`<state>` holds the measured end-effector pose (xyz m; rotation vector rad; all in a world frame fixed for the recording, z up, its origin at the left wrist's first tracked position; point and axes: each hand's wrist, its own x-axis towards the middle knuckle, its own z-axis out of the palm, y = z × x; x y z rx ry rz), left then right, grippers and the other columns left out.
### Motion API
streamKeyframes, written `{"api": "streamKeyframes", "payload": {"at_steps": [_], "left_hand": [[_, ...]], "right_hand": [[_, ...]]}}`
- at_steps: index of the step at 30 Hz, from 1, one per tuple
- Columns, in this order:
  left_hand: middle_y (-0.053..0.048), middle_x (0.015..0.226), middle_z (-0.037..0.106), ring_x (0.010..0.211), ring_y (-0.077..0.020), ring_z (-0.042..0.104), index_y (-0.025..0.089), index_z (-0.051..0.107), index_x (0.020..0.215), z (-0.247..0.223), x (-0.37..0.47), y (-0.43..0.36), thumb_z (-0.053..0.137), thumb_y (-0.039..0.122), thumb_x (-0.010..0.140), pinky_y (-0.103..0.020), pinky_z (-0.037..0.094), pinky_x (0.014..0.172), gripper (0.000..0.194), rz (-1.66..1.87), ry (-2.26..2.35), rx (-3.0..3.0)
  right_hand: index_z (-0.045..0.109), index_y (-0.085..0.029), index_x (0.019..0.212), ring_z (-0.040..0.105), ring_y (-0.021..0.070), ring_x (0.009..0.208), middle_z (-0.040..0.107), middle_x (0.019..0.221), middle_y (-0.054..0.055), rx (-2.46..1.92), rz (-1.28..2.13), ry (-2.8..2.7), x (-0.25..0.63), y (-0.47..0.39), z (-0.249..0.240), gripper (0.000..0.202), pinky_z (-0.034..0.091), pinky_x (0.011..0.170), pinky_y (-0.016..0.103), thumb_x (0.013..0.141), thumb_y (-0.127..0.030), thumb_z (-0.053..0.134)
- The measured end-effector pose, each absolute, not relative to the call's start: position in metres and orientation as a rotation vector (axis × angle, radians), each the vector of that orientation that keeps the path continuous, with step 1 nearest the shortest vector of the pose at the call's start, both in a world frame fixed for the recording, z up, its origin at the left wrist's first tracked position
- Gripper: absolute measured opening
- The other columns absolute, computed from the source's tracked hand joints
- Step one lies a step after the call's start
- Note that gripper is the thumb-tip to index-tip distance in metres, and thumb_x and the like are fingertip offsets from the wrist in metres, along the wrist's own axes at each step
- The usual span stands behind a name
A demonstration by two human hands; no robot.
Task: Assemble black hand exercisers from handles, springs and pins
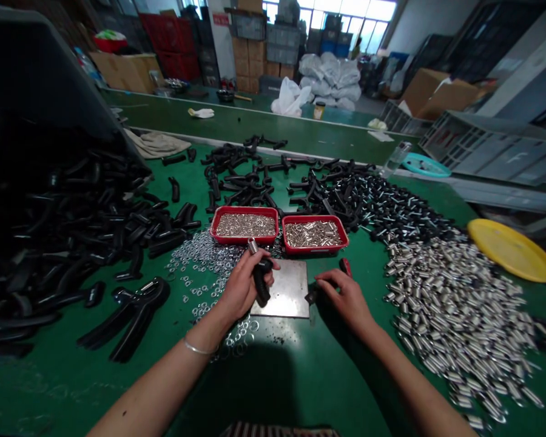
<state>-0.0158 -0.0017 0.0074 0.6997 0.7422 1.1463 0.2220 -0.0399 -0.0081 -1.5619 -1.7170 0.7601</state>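
Observation:
My left hand (248, 280) is closed around a black plastic clamp handle (261, 285), held over the left part of a flat metal plate (291, 291). A metal coil spring (253, 245) sticks up above its fingers. My right hand (341, 294) is at the right of the plate, its fingers bent and closed on a small dark piece (311, 296) whose kind I cannot make out. Just behind that hand lies a red-handled object (344, 266), partly hidden. Two red trays stand beyond the plate, the left tray (246, 238) with tiny metal parts, the right tray (316, 249) with small metal pins.
Black clamp handles (136, 206) are heaped at the left, near an assembled spring clamp (134, 309). Metal rings (200, 261) are scattered beside the left tray. Springs (455, 303) pile up at the right, below black-headed pins (382, 203) and a yellow lid (512, 250).

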Motion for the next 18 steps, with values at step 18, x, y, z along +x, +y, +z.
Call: {"api": "streamKeyframes", "payload": {"at_steps": [18], "left_hand": [[-0.004,0.085,0.068,0.065,-0.0094,0.058,0.016,0.061,0.098,0.001,-0.023,0.021,0.065,0.046,0.086,-0.019,0.044,0.059,0.033,1.222,0.833,0.745]], "right_hand": [[0.063,-0.018,0.11,0.07,0.0258,0.09,0.071,0.101,0.015,-2.027,0.258,-2.334,0.104,0.046,-0.008,0.026,0.048,0.074,0.031,0.101,-0.021,0.038]]}}
